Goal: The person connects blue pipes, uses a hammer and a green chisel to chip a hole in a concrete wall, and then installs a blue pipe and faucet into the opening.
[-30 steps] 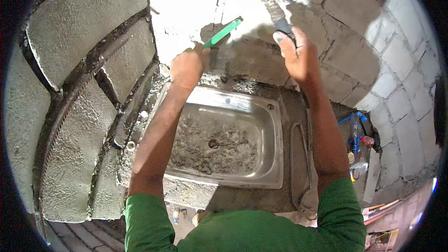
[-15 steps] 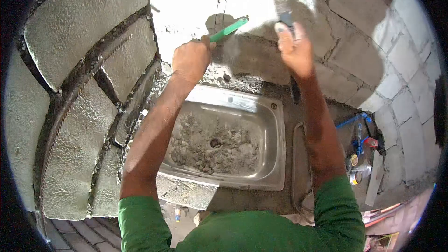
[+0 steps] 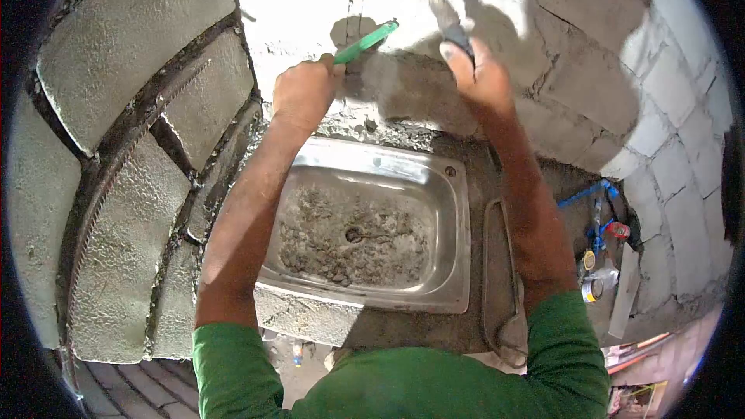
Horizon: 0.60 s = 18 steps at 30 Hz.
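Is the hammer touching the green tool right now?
Apart. The head view shows bright wall between the hammer in the right hand and the tip of the green tool in the left hand.

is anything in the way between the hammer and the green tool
Nothing visible stands between the hammer, in the right hand, and the green tool, in the left hand; only wall shows in the gap.

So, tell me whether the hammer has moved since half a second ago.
Yes. Judged against the wall, the hammer, though blurred, has shifted left and a little down in the picture.
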Motion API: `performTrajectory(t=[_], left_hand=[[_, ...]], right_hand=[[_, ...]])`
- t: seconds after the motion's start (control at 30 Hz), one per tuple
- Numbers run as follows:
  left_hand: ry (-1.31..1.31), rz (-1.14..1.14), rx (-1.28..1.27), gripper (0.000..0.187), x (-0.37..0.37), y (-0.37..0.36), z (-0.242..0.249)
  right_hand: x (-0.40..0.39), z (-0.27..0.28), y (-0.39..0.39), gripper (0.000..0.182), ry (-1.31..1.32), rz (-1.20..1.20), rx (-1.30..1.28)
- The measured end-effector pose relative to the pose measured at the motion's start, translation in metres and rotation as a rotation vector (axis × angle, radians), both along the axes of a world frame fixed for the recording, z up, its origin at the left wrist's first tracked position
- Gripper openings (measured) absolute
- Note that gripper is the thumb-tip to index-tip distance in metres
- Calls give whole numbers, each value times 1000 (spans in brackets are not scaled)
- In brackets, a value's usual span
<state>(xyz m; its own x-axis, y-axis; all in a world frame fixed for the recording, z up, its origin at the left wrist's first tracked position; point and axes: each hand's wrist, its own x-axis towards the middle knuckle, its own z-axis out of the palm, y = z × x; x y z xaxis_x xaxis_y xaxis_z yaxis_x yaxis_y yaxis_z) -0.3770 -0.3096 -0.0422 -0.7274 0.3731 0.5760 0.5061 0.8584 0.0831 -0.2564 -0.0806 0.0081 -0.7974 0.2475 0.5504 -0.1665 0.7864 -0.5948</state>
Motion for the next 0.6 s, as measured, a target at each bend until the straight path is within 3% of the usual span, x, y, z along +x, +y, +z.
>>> performTrajectory(t=[0.07,0.1,0.17,0.2,0.23,0.3,0.33,0.47,0.5,0.6], left_hand=[[-2,16,-15,34,-1,2,0],[14,-1,-8,34,-2,2,0],[17,-16,-3,34,0,-2,-4],[-9,-22,11,34,2,-2,-3],[-23,-29,25,34,3,-3,3],[-62,21,9,32,1,-1,5],[-43,19,3,33,-2,-2,7],[-114,-3,-41,33,15,-18,28],[14,21,-78,30,22,-25,36],[51,37,135,33,24,-31,52]], right_hand=[[-1,11,-4,46,279,19,138],[-7,10,-3,46,282,19,140],[-27,-14,4,48,60,-56,70],[-59,-38,32,49,-17,-77,349],[-58,-42,35,49,-8,-78,350],[-61,-37,38,51,-281,-125,178],[-59,-50,42,57,-28,-90,210],[4,2,13,52,-60,24,24],[13,13,11,48,56,15,45],[29,38,12,41,191,-59,142]])
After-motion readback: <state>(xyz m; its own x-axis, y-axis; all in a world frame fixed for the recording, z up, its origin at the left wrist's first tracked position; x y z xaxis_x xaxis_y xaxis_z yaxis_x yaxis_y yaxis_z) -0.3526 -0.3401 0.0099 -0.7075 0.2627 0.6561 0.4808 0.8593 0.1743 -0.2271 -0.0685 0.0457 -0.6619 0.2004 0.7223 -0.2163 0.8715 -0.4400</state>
